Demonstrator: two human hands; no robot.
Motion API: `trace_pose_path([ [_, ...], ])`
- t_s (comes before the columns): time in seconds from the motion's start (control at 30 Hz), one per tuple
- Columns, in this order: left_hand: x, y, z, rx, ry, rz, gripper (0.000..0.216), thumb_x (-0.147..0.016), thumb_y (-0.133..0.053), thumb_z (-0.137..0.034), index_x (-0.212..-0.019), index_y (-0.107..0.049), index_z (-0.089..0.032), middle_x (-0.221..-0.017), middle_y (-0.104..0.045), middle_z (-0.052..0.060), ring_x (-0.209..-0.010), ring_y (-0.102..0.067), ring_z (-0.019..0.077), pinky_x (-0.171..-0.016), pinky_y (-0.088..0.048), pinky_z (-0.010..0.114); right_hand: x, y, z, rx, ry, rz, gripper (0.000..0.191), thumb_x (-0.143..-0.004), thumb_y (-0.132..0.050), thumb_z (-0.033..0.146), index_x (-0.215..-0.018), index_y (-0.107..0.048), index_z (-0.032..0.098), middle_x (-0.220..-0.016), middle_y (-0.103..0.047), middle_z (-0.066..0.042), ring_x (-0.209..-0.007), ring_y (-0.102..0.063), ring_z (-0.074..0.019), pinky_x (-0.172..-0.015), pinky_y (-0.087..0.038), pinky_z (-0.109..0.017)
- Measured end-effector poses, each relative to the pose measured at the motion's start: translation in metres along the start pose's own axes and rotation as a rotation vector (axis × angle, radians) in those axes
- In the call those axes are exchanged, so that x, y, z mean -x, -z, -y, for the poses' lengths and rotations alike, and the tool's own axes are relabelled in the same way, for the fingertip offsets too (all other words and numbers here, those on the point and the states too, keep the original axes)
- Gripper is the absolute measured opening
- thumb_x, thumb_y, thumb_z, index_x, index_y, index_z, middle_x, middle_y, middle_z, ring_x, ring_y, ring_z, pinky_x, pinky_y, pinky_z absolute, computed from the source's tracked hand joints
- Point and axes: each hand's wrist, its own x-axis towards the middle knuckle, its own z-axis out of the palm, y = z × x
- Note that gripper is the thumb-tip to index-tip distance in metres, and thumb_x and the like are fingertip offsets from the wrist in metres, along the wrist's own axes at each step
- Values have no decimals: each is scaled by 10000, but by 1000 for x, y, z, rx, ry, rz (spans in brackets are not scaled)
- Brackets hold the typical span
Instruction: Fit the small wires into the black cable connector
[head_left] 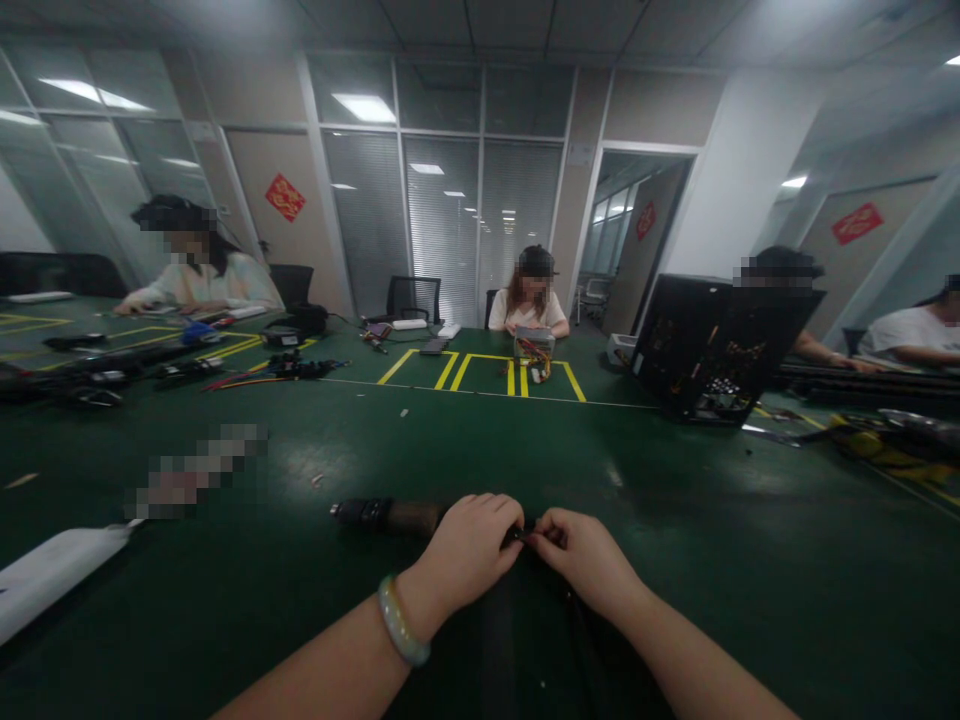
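Open room on the green bench (465, 440) is bounded at far right by a black box-shaped case (686, 340). Near centre, a small dark piece (518, 537), mostly hidden, is pinched by the left hand (471, 548) and right hand (583, 552), grips nearly closed.

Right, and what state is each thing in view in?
Left hand: fingers curled, grip partly hidden.
Right hand: fingertips pinched at a small dark part.
Dark cylinder: lying on its side, one end behind the left hand.
Bangle: worn, left wrist.
Black case: standing on the table.
Grey box: wires trailing out.
Doorway's door: open.
Blinds: lowered.
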Motion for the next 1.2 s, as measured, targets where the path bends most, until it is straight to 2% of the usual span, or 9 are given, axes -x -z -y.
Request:
trace_pose_path([
  [0.67,-2,-1,5,15,-46,-15,48,-883,-594,-210,-925,-574,-199,-935,-623,20,-889,-586,200,-788,-429,330,6,1,7,28,-18,-34,127,-891,-604,306,-858,-681,210,-764,-705,18,-666,-635,-135,-566,-390,-213],
  [0.87,-2,0,5,-10,-52,26,57,-876,-569,-166,-910,-560,-210,-940,-621,14,-902,-585,197,-789,-424,323,6,2,11,224,1,-60,139,-886,-642,357,-849,-680,229,-737,-675,35,-641,-589,-133,-566,-361,-229],
  [0.97,-2,0,5,-7,-52,27,72,-873,-553,-157,-912,-553,-217,-941,-616,14,-902,-583,196,-792,-419,322,6,3,18,393,67,-103,163,-846,-705,372,-810,-674,217,-759,-647,22,-697,-580,-149,-636,-387,-253],
  [1.1,-1,3,4,7,-57,31,95,-860,-545,-152,-925,-537,-220,-960,-605,17,-916,-579,202,-801,-422,325,5,7,29,568,199,-171,155,-807,-761,332,-804,-681,198,-993,-615,-38,-958,-559,-206,-846,-406,-317],
  [1.2,-1,3,3,12,-47,31,159,-833,-549,-142,-969,-522,-221,-985,-592,26,-925,-578,207,-807,-423,329,2,10,32,610,238,-116,147,-833,-736,315,-838,-665,186,-1095,-595,-55,-1041,-542,-221,-902,-401,-339],
])
